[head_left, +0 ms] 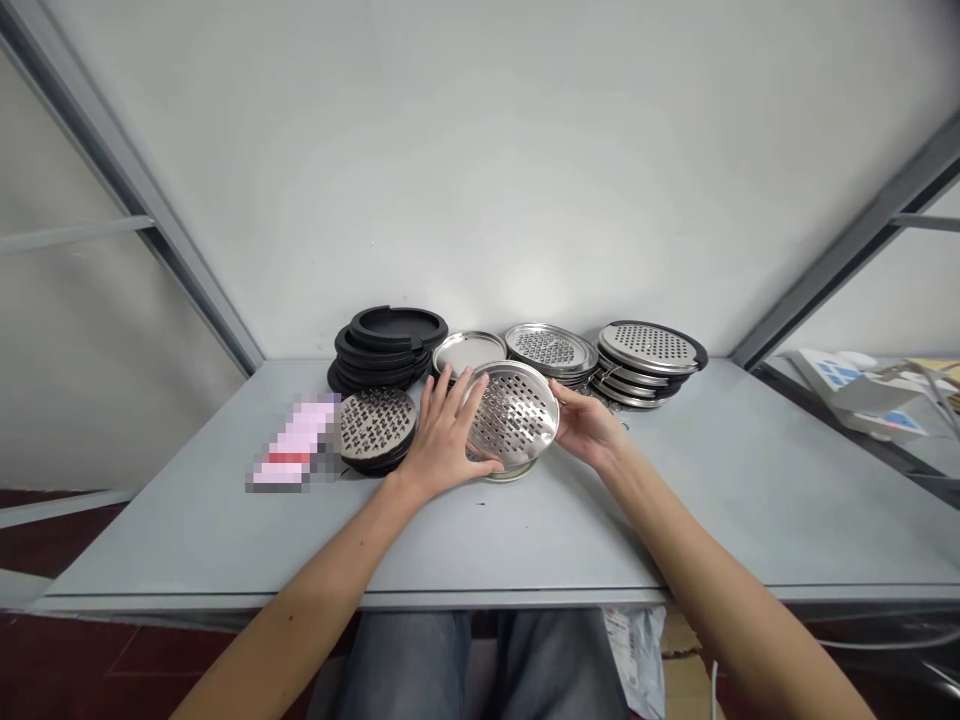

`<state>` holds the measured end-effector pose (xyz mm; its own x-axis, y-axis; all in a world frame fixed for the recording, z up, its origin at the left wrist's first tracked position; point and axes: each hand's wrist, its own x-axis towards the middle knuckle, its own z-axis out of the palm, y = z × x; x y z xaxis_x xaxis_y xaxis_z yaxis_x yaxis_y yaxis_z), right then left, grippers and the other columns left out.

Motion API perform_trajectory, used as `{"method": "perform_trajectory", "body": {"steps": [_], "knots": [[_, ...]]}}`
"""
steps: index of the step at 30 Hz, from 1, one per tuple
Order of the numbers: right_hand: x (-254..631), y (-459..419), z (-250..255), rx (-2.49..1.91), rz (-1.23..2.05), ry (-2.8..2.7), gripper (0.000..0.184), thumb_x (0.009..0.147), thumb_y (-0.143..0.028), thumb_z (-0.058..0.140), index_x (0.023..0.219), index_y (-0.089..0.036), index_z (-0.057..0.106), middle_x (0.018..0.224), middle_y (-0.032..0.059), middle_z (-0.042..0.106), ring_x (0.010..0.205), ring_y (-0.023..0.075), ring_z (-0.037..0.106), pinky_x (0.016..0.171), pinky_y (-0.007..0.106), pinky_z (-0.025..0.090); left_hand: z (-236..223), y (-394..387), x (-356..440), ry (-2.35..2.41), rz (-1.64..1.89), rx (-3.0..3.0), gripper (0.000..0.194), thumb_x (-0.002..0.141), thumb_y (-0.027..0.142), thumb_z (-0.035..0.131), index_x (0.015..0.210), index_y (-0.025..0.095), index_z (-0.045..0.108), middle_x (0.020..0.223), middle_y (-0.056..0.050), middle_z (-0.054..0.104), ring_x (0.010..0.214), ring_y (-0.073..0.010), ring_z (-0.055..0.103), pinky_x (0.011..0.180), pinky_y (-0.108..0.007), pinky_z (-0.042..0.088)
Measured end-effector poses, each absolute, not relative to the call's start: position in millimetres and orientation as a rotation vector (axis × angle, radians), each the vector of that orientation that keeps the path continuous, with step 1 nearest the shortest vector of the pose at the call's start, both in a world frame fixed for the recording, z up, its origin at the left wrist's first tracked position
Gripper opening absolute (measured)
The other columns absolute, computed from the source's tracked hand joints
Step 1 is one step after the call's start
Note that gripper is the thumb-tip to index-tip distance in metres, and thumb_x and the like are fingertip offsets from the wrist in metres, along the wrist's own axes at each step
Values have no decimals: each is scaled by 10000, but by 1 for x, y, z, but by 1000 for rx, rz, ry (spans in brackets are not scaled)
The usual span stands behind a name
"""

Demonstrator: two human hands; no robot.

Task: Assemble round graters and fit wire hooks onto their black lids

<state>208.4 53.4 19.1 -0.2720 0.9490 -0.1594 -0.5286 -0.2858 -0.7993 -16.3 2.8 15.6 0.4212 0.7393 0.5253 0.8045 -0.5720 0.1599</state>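
Observation:
A shiny round metal grater plate (pixel 517 420) with rows of slots is tilted up above the table, its lower edge over another round rim. My right hand (pixel 589 425) grips it at the right edge, its fingers partly hidden behind. My left hand (pixel 448 435) lies across its left edge with fingers spread and thumb along the lower front. Just left of that hand sits a grater plate with coarse raised holes (pixel 377 422) on a dark stack. Behind my hands are a plain round metal piece (pixel 470 352) and a stack of slotted grater plates (pixel 551 348).
Black round rings or bases (pixel 397 330) are stacked at the back left. Several grater discs with black rims (pixel 651 348) are piled at the back right. A blurred pink item (pixel 296 440) lies on the grey table (pixel 787 510). White boxes (pixel 862 395) stand beyond the right frame.

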Motion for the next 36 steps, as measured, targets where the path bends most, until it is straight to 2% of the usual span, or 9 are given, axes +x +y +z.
{"method": "perform_trajectory", "body": {"steps": [4, 10, 13, 16, 18, 25, 32, 36], "knots": [[210, 52, 22, -865, 1778, -746, 118, 715, -252, 723, 795, -178, 679, 745, 25, 703, 692, 175, 630, 730, 326, 521, 16, 1, -17, -1304, -792, -2554, 1171, 569, 599, 770, 1488, 180, 178, 1543, -151, 218, 1434, -408, 27, 1130, -602, -53], [209, 50, 24, -917, 1644, -933, 205, 727, -302, 709, 904, -200, 691, 829, 3, 692, 718, 144, 604, 709, 281, 486, 13, 2, -18, -1300, -841, -2591, 1186, 595, 637, 738, 1493, 156, 130, 1515, -171, 284, 1420, -354, 193, 1165, -539, 33], [210, 53, 14, -1138, 1243, -1187, 239, 751, -369, 670, 917, -199, 697, 792, 19, 693, 662, 156, 589, 648, 298, 460, 13, 0, -17, -1295, -910, -2616, 1140, 610, 687, 690, 1481, 158, 178, 1497, -161, 326, 1393, -336, 273, 1174, -500, 91], [211, 56, 3, -1294, 651, -1582, 228, 827, -353, 566, 894, -192, 713, 862, 53, 720, 779, 203, 627, 723, 327, 451, 12, 0, -16, -1347, -957, -2650, 1119, 595, 710, 683, 1461, 159, 239, 1477, -153, 365, 1360, -321, 336, 1151, -461, 205], [211, 56, -1, -1322, 447, -1772, 251, 863, -330, 512, 924, -196, 715, 917, 56, 730, 829, 212, 644, 754, 325, 450, 9, 0, -15, -1420, -967, -2666, 1117, 584, 707, 695, 1453, 161, 256, 1470, -149, 376, 1341, -315, 365, 1123, -449, 269], [209, 54, 1, -1329, 289, -2015, 300, 895, -311, 476, 1042, -184, 704, 1042, 82, 718, 947, 222, 651, 828, 306, 455, 6, 0, -14, -1631, -873, -2741, 1086, 591, 677, 715, 1446, 170, 279, 1469, -147, 381, 1347, -329, 356, 1108, -473, 293], [207, 55, -5, -1370, 271, -2130, 291, 900, -305, 462, 1014, -184, 702, 1013, 80, 720, 910, 216, 650, 769, 280, 448, 8, -2, -15, -1754, -806, -2839, 1019, 606, 661, 716, 1432, 215, 320, 1463, -134, 386, 1312, -346, 408, 1073, -479, 350], [208, 53, -4, -1400, 253, -2152, 288, 901, -304, 455, 990, -187, 702, 969, 74, 727, 855, 207, 652, 739, 266, 440, 5, -1, -16, -1760, -866, -2896, 1025, 615, 654, 717, 1448, 230, 295, 1487, -130, 343, 1338, -348, 371, 1075, -480, 353]]}}
